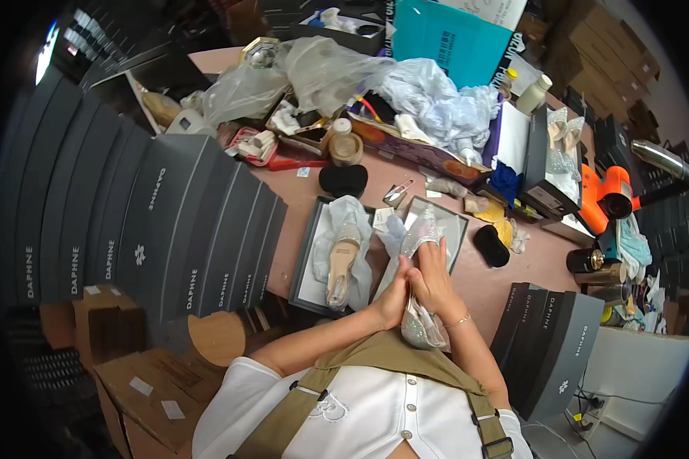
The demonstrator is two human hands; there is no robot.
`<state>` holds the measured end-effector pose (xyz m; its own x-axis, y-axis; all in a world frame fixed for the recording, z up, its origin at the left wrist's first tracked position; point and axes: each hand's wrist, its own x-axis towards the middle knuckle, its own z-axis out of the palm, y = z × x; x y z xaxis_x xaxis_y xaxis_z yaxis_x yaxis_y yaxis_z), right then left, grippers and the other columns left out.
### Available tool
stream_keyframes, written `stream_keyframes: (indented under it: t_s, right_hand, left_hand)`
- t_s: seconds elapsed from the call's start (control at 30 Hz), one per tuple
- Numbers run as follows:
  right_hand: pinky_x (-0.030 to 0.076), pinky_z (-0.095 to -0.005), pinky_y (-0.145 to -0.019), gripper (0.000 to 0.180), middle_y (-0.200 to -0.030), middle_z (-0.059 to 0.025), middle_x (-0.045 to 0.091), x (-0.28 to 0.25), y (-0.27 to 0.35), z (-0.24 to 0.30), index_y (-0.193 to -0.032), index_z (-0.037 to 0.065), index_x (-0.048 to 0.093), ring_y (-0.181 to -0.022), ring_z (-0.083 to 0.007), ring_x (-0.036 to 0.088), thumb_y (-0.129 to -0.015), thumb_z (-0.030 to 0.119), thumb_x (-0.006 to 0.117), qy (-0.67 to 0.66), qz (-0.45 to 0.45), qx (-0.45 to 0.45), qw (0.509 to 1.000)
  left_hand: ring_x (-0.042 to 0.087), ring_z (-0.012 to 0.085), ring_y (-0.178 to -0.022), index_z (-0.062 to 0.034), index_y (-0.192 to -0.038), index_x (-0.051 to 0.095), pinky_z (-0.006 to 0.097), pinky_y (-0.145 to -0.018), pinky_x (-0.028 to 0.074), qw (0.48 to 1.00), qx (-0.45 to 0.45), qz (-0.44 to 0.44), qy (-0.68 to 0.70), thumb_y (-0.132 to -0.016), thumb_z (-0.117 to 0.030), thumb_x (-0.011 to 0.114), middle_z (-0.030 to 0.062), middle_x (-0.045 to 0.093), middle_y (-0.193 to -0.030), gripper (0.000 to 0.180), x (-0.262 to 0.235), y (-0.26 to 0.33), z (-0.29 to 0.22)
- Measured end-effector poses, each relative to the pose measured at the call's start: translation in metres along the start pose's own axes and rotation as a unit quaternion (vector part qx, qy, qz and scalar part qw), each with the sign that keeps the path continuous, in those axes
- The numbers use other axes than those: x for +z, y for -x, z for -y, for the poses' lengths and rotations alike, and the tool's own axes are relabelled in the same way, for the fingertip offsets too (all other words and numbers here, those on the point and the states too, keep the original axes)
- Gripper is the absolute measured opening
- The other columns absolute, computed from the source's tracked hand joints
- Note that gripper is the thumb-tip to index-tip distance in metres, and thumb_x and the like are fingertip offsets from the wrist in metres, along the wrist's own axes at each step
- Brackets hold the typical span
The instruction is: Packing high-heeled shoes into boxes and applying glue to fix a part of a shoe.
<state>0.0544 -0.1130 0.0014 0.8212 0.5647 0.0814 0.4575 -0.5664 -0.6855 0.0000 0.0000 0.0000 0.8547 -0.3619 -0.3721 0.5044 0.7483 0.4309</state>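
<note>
A glittery silver pointed shoe [423,228] is between my hands, toe pointing away from me. My left hand [394,297] grips its side with the thumb raised. My right hand [433,284] is closed around it from the right, its fingertips at the shoe's opening. Below my hands a sparkly rounded part with clear wrapping [422,327] shows near my apron; my hands hide whether it belongs to the same shoe. Beneath is an open grey shoe box [458,229]. To its left, another open box [302,280] holds a matching shoe [343,260] on white tissue.
Stacked dark shoe boxes [172,222] rise at the left, with more boxes [547,336] at the right. Two black oval objects [343,181] [491,245] lie on the pink table [283,191]. Behind stand a carton of crumpled plastic [436,99] and an orange hair dryer [601,195].
</note>
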Motion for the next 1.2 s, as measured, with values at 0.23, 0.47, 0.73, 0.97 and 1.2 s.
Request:
stream_keyframes:
  t_s: [0.23,0.47,0.73,0.97,1.2]
  right_hand:
    - [0.026,-0.0529,-0.099,0.047,-0.096,-0.0242,0.052,0.038,-0.008,0.026,-0.094,-0.002,0.052,-0.096,-0.0424,0.047,-0.097,0.041,0.034,-0.106,0.052,0.099,0.988]
    - [0.027,-0.0535,-0.099,0.054,-0.095,-0.0232,0.050,0.031,0.018,0.070,-0.094,-0.007,0.050,-0.098,-0.0410,0.047,-0.096,0.044,0.034,-0.035,0.035,0.013,0.999]
    - [0.028,-0.0520,-0.098,0.078,-0.112,-0.0295,0.047,0.055,-0.002,0.067,-0.120,-0.015,0.042,-0.112,-0.0442,0.042,-0.094,0.058,0.030,-0.072,0.123,0.078,0.987]
    - [0.026,-0.0491,-0.104,0.060,-0.120,-0.0275,0.048,0.025,0.057,0.060,-0.122,-0.010,0.046,-0.118,-0.0406,0.042,-0.097,0.043,0.034,-0.237,0.048,-0.110,0.964]
    - [0.050,-0.0293,-0.083,0.063,-0.108,-0.0123,0.060,-0.002,0.094,0.051,-0.142,0.008,0.028,-0.103,-0.0200,0.059,-0.088,0.012,0.062,-0.370,-0.077,0.136,0.916]
  left_hand:
    - [0.040,0.0239,-0.127,-0.0094,-0.142,0.027,0.039,-0.106,0.034,0.994,-0.016,-0.098,0.055,-0.090,-0.068,0.024,0.0106,0.043,-0.136,0.079,-0.005,0.039,0.004]
    - [0.057,0.0240,-0.101,-0.0068,-0.130,0.041,0.040,-0.090,0.046,0.994,0.044,-0.097,-0.008,-0.088,-0.069,0.030,0.0129,0.056,-0.110,0.076,-0.039,0.007,-0.048]
    - [0.062,0.0222,-0.079,-0.0063,-0.119,0.045,0.038,-0.072,0.054,0.985,0.005,-0.145,-0.093,-0.092,-0.064,0.030,0.0102,0.060,-0.088,0.065,-0.069,0.000,-0.059]
    - [0.063,0.0212,-0.077,-0.0022,-0.122,0.046,0.034,-0.070,0.054,0.983,0.043,-0.089,-0.152,-0.092,-0.060,0.037,0.0108,0.059,-0.086,0.065,-0.048,0.014,-0.053]
    - [0.057,0.0222,-0.104,-0.0008,-0.132,0.039,0.035,-0.091,0.047,0.984,0.108,-0.025,-0.138,-0.095,-0.058,0.031,0.0131,0.057,-0.110,0.069,-0.008,0.006,-0.063]
